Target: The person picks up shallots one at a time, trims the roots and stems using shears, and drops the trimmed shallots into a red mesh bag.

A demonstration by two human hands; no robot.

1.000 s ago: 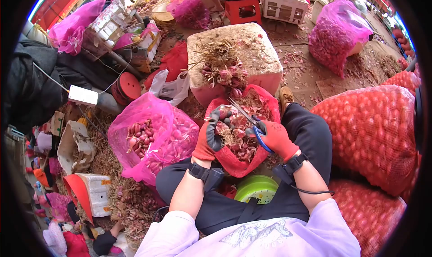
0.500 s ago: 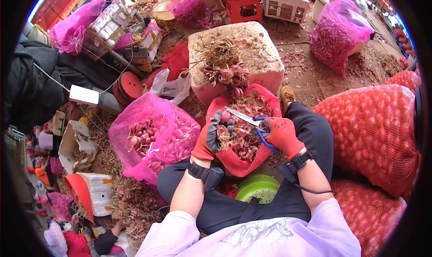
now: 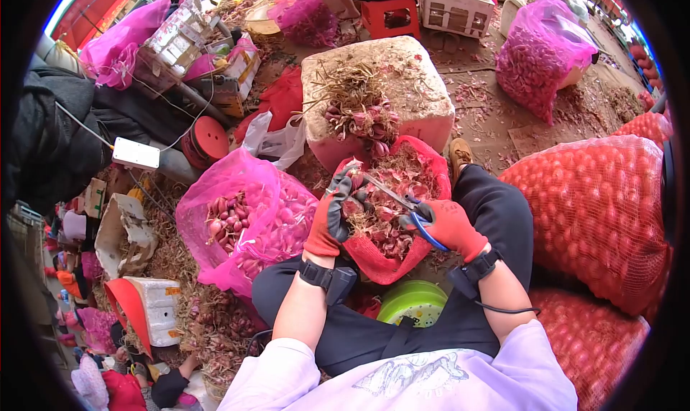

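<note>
My left hand [image 3: 332, 213], in a red and dark grey glove, grips a shallot [image 3: 353, 172] between thumb and fingers. Wrapped round the blue handles of a pair of scissors [image 3: 392, 192] is my right hand [image 3: 453, 227], gloved the same way. The blades point up and left, with their tips close to the shallot. Below both hands, a red mesh bag [image 3: 392, 273] stands between my legs, full of dry skins and trimmings. A bunch of shallots with dry stalks [image 3: 365, 116] lies on the foam block [image 3: 420, 87] in front.
A pink mesh bag [image 3: 198, 249] of shallots stands left. Full red net sacks [image 3: 589, 217] are stacked at my right. A green stool [image 3: 413, 299] is under me. Cables run to a white power box [image 3: 135, 153]. Another pink bag [image 3: 543, 58] stands at the far right.
My left hand has turned its fingers upward, raising the shallot. The scissors' blades have come closer together, and my right hand has shifted slightly down and right.
</note>
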